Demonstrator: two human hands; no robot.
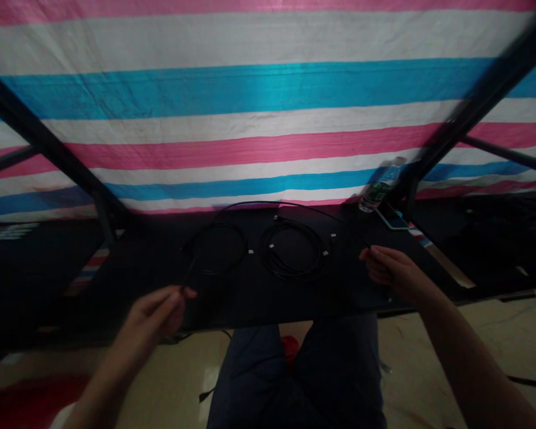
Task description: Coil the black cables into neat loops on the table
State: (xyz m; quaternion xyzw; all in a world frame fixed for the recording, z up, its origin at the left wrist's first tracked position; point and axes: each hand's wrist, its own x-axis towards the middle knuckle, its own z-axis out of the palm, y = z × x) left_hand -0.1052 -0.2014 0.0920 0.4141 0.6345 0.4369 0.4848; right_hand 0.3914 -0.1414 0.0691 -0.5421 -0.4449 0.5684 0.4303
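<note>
My left hand is closed in a pinch on a thin black cable, which rises from the fingertips. My right hand pinches a dark cable end at the right of the table. Between the hands, a stretch of black cable arches over the table's far side; it looks like the same cable, though the dark hides parts of it. Below that arch lies a coiled black cable with small white tags. To its left is a looser loop of black cable, nearer my left hand.
A clear plastic bottle leans at the back right, beside a phone on the black table. Behind hangs a striped sheet, flanked by slanted dark frame bars. My legs are under the near edge.
</note>
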